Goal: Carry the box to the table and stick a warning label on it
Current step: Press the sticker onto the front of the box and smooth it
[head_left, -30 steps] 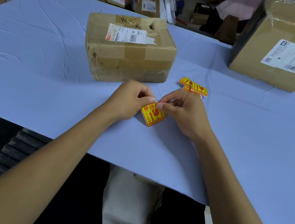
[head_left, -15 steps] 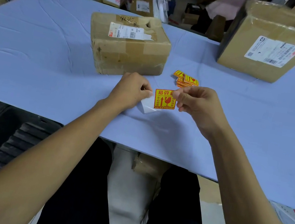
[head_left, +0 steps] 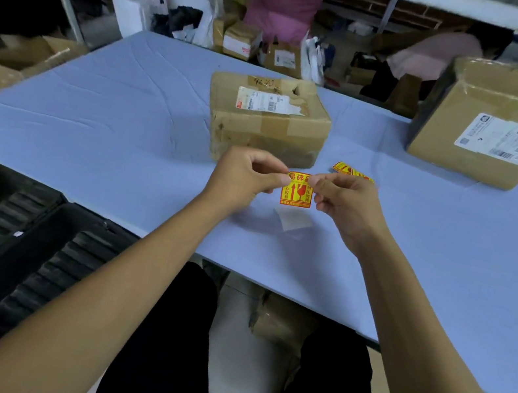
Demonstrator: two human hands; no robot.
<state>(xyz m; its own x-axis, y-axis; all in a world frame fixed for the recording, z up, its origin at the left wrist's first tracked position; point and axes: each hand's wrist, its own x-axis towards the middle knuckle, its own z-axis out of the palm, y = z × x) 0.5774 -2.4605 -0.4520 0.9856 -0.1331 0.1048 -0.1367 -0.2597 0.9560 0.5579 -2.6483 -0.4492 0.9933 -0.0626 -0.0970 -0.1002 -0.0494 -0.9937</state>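
Holding the square yellow-and-red warning label — peeled now, white backing paper dropped on the blue bench — both hands pinch it, ready for the brown cardboard box.

box: creased brown cardboard, glossy tape | label: glossy yellow sticker | table: matt wrinkled blue cloth
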